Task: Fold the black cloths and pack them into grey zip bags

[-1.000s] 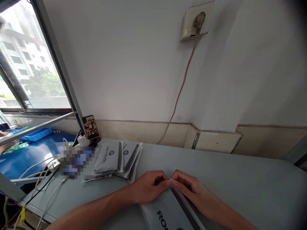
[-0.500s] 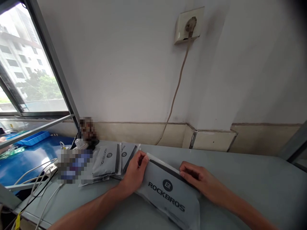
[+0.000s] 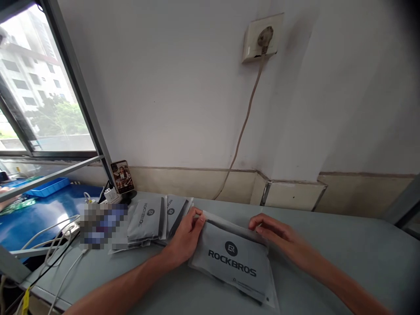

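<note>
A frosted ROCKBROS zip bag with dark contents lies tilted on the grey table in the lower middle. My left hand pinches its top left corner between thumb and fingers. At the bag's top right, my right hand has its fingers bent around the clear edge, thumb close to the fingertips. Just left of my left hand are more ROCKBROS bags: a stack and another bag beside it, partly hidden by that hand.
A phone stands upright on a holder at the back left. White cables and a power strip lie at the left edge. Beyond the rail is a blue tray on a blue surface. A plug sits in the wall socket.
The held bag now lies flatter, its contents sitting lower beneath the clear top strip. My right hand has shifted slightly right along the edge. The view has moved a little.
</note>
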A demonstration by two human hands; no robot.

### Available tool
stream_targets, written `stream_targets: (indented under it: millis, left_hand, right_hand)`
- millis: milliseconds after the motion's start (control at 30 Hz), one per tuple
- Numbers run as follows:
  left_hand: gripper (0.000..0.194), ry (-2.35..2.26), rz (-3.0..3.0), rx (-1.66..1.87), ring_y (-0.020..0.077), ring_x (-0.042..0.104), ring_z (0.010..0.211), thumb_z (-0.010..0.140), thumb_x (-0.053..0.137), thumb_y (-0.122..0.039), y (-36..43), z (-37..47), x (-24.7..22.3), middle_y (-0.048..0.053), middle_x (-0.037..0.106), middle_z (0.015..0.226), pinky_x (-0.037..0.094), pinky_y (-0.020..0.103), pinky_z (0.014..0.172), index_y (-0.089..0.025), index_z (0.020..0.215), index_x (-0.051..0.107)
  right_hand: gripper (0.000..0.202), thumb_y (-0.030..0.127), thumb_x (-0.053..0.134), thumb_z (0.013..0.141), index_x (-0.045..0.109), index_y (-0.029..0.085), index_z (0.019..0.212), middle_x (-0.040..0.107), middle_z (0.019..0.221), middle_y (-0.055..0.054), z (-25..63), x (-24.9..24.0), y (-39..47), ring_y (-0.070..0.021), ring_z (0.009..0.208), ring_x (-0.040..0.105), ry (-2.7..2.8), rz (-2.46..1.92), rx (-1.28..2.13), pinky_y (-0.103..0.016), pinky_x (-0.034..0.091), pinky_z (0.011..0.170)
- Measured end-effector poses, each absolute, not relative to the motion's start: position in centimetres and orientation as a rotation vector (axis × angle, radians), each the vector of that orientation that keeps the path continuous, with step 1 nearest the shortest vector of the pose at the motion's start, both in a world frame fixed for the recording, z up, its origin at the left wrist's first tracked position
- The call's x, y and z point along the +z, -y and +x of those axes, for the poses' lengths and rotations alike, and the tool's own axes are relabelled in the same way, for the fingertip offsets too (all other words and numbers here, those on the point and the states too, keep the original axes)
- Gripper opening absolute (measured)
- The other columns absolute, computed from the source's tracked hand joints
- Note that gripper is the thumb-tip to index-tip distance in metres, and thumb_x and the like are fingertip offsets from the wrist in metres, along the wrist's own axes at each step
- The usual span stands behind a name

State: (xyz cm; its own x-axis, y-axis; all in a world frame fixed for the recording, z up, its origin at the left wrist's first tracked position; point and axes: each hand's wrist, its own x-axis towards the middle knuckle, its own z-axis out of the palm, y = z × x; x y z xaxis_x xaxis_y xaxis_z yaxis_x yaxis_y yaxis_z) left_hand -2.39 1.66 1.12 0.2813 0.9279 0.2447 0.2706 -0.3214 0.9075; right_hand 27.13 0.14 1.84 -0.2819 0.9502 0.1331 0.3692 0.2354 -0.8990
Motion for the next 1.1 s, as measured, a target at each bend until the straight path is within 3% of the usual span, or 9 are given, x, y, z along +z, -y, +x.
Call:
stream_targets:
  millis: [267, 367, 467, 600, 733, 833, 967, 1100]
  left_hand:
    - [0.039, -0.970, 1.761, 0.969, 0.0142, 0.045, 0.071, 0.104, 0.048, -0.056, -0.8, -1.6, 1.1, -0.002, 0.051, 0.077, 0.036, 0.026, 0.064, -0.020, 0.092, 0.056]
    - [0.035, -0.970, 1.819, 0.989, 0.0156, 0.053, 0.081, 0.104, 0.051, -0.051, -0.5, -1.5, 1.4, 0.000, 0.059, 0.089, 0.040, 0.026, 0.071, -0.019, 0.094, 0.061]
    - [0.032, -0.974, 1.841, 0.953, 0.0153, 0.056, 0.081, 0.104, 0.053, -0.049, -0.2, -1.4, 1.6, 0.001, 0.063, 0.092, 0.040, 0.025, 0.069, -0.019, 0.097, 0.065]
    - [0.033, -0.954, 1.848, 0.922, 0.0158, 0.058, 0.084, 0.102, 0.056, -0.050, 0.2, -1.4, 1.7, 0.002, 0.065, 0.093, 0.041, 0.025, 0.068, -0.019, 0.097, 0.067]
    - [0.037, -0.921, 1.717, 1.025, 0.0157, 0.058, 0.087, 0.101, 0.057, -0.054, -0.5, -1.4, 1.1, 0.004, 0.063, 0.103, 0.044, 0.026, 0.073, -0.020, 0.111, 0.064]
    - [0.052, -0.891, 1.459, 1.147, 0.0164, 0.061, 0.089, 0.095, 0.063, -0.061, -1.5, -1.5, 0.5, 0.007, 0.060, 0.115, 0.050, 0.029, 0.075, -0.023, 0.129, 0.052]
    - [0.057, -0.763, 1.383, 0.975, 0.0217, 0.066, 0.094, 0.093, 0.068, -0.060, -1.8, -1.6, 0.3, 0.009, 0.064, 0.112, 0.056, 0.036, 0.079, -0.020, 0.130, 0.052]
    - [0.040, -0.780, 1.671, 0.916, 0.0245, 0.066, 0.102, 0.100, 0.061, -0.054, -0.2, -1.5, 0.4, 0.010, 0.069, 0.109, 0.055, 0.037, 0.088, -0.018, 0.118, 0.062]
  right_hand:
    - [0.036, 0.057, 0.059, 0.097, 0.080, 0.030, 0.105, 0.070, 0.111, -0.006, 24.5, 3.2, 1.9, -0.0263, 0.099, 0.066, 1.934, -1.058, 1.339, -0.035, 0.053, 0.086]
    - [0.045, 0.060, 0.072, 0.087, 0.077, 0.026, 0.116, 0.073, 0.109, -0.007, 23.7, 2.9, 2.4, -0.0270, 0.096, 0.067, 1.923, -1.065, 1.482, -0.036, 0.056, 0.086]
    - [0.053, 0.057, 0.080, 0.079, 0.076, 0.024, 0.120, 0.074, 0.104, -0.006, 23.0, 3.0, 3.0, -0.0282, 0.096, 0.068, 1.908, -1.061, 1.579, -0.037, 0.057, 0.087]
    - [0.046, 0.052, 0.077, 0.082, 0.078, 0.024, 0.118, 0.077, 0.099, -0.005, 22.7, 3.7, 3.6, -0.0310, 0.099, 0.070, 1.918, -1.059, 1.650, -0.040, 0.058, 0.090]
    - [0.044, 0.055, 0.072, 0.087, 0.077, 0.025, 0.119, 0.078, 0.102, -0.006, 23.3, 3.5, 3.1, -0.0319, 0.099, 0.072, 1.828, -1.101, 1.529, -0.040, 0.060, 0.086]
    - [0.052, 0.062, 0.068, 0.088, 0.073, 0.027, 0.127, 0.077, 0.112, -0.008, 24.0, 2.5, 2.0, -0.0324, 0.099, 0.073, 1.630, -1.148, 1.348, -0.040, 0.062, 0.082]
    - [0.060, 0.067, 0.069, 0.085, 0.069, 0.028, 0.131, 0.075, 0.127, -0.010, 24.0, 1.7, 1.7, -0.0352, 0.113, 0.072, 1.398, -1.156, 1.165, -0.042, 0.062, 0.090]
    - [0.056, 0.067, 0.076, 0.079, 0.079, 0.023, 0.112, 0.082, 0.104, -0.010, 22.8, 1.6, 2.4, -0.0361, 0.097, 0.077, 1.450, -1.181, 1.311, -0.045, 0.063, 0.088]
